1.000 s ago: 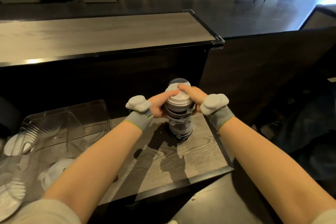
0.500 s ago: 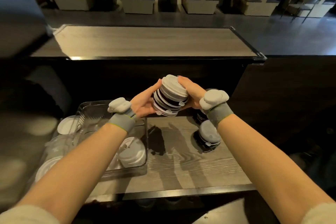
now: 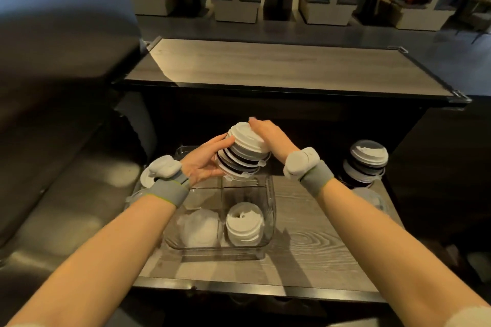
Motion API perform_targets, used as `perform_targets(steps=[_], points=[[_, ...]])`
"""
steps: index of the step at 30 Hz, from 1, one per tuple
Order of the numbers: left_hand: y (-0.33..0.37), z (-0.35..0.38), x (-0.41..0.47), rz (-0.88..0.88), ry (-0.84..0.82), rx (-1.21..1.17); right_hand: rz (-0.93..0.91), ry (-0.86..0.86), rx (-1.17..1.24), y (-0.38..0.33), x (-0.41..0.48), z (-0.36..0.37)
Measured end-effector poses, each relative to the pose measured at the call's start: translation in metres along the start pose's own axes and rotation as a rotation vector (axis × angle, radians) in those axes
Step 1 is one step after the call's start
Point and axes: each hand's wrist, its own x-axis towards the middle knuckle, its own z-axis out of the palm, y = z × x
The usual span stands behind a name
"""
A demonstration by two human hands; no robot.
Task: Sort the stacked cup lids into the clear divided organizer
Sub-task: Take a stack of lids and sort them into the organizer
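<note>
Partway done. Clear plastic divided organizer (image 3: 271, 207) on the grey wood-grain table (image 3: 305, 260) already has a short pile of white sip lids (image 3: 244, 223) in its near-right cell and whitish lids (image 3: 199, 228) near-left; far cells look empty. Second black-and-white lid stack (image 3: 368, 164) on the table's right end is unsorted.

Tilted stack of white and black round plastic cup lids (image 3: 243, 154) is held in the air over the far cells. Left hand (image 3: 204, 162) cups its side, thumb at the top rim, fingers beneath. Right hand (image 3: 271, 133) has its fingers curled over the top lid.
</note>
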Motion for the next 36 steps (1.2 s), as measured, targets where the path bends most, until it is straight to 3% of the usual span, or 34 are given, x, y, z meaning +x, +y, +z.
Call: perform_targets(steps=[3,5,10,13,15,19,23,30,33,36], points=[[0.003,-0.020,-0.006,-0.006,0.009,-0.024,-0.170,-0.203,-0.158,0.006,0.006,0.015],[0.002,-0.033,-0.011,0.001,0.038,-0.036,-0.195,-0.177,-0.118,0.005,0.009,0.027],[0.001,-0.056,-0.016,0.018,0.096,-0.061,-0.147,-0.147,0.276,-0.005,0.012,0.051],[-0.002,-0.066,-0.017,0.007,0.114,-0.119,-0.098,-0.220,0.568,0.003,0.009,0.048],[-0.004,-0.072,-0.018,-0.001,0.095,-0.163,-0.079,-0.255,0.600,0.005,0.006,0.043],[-0.002,-0.084,-0.020,-0.002,0.140,-0.225,-0.224,-0.087,0.213,0.012,-0.001,0.033],[0.005,-0.092,-0.019,0.011,0.166,-0.278,-0.325,-0.113,-0.029,0.027,-0.017,0.033],[0.017,-0.091,-0.019,0.036,0.185,-0.301,-0.337,-0.326,-0.269,0.058,-0.045,0.044],[0.014,-0.086,-0.019,0.025,0.185,-0.288,-0.304,-0.301,-0.257,0.065,-0.049,0.049],[0.013,-0.083,-0.021,0.031,0.196,-0.308,-0.243,-0.173,-0.152,0.060,-0.043,0.055]])
